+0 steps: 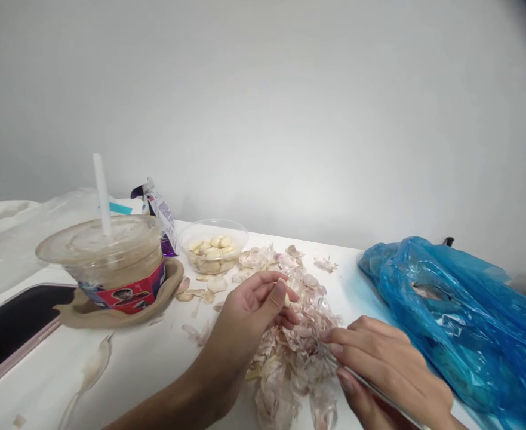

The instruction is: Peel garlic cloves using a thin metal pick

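Observation:
My left hand [254,310] hovers over a heap of pinkish garlic skins [296,352] on the white table, fingers curled round a pale garlic clove [286,294] at its fingertips. My right hand [385,364] rests low at the heap's right edge, fingers closed on a thin metal blade or tool [379,391] that runs along its underside. A clear plastic bowl [213,230] with peeled garlic cloves [213,248] stands just beyond the heap.
A lidded plastic cup [110,260] with a white straw sits at the left on a brown paper wrap. A dark phone [7,334] lies at the far left edge. A crumpled blue plastic bag [460,316] fills the right side. A small purple packet [159,212] stands behind the cup.

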Demonstrator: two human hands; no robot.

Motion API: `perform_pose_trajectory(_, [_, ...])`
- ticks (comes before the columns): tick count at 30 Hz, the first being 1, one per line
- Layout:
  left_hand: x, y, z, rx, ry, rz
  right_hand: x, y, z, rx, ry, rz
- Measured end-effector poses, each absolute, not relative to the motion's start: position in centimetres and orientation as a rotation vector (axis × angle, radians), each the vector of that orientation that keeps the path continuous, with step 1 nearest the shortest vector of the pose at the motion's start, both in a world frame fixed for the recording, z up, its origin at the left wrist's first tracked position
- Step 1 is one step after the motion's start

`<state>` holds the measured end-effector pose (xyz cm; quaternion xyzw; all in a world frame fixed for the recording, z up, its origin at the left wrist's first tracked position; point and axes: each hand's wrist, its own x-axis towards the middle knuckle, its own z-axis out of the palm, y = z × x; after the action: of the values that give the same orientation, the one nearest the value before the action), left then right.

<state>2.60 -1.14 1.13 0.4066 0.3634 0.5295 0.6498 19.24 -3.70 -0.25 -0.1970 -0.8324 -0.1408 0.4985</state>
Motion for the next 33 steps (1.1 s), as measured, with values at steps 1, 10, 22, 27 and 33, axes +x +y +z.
perform_pose_trajectory(1, [2.6,-1.1,1.1,0.926,0.81,1.185,19.2,-3.6,-0.3,-0.459,-1.994,-0.331])
perform_pose_trajectory(10, [2.4,-0.9,0.8,1.009,0.817,1.102,19.6,-2.6,-0.2,-0.458,-2.006,-0.273])
perform_pose_trajectory(22, [2.8,-0.7,0.7,0.888,0.776,1.058,19.5,-2.7,-0.1,-0.48,-2.044,-0.205])
perform_pose_trajectory(27, [2.8,-0.8,1.0,0.925,0.712,1.018,19.1,-3.1,0.2,-0.48,-1.958,-0.221])
perform_pose_trajectory(33, [2.9,-1.0,0.7,0.916,0.668,0.975,19.8,-3.4,-0.9,-0.496,-1.979,-0.335])
